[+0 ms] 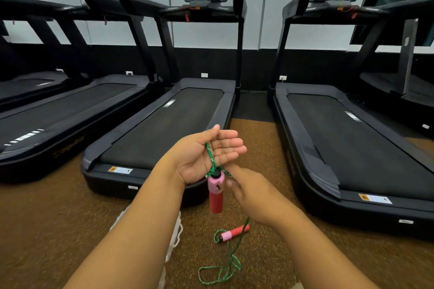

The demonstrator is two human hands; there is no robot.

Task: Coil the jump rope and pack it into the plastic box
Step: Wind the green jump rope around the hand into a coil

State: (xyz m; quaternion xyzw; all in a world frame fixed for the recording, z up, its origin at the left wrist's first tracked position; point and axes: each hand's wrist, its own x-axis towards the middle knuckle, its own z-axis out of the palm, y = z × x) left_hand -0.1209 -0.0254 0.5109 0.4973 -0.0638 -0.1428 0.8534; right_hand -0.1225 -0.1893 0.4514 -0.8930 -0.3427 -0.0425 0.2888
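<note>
One wrap of rope (210, 158) crosses the flat, spread left hand (206, 155); right hand (252, 196) pinches rope. Most rope lies uncoiled on the floor (70, 218); box unseen.

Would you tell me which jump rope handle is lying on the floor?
The far-end handle, flat on the carpet below the right hand; the other handle hangs upright.

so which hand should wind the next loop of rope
Right. The left hand is flat, with the green rope across its palm, one handle hanging below. The right hand sits beside the rope.
</note>
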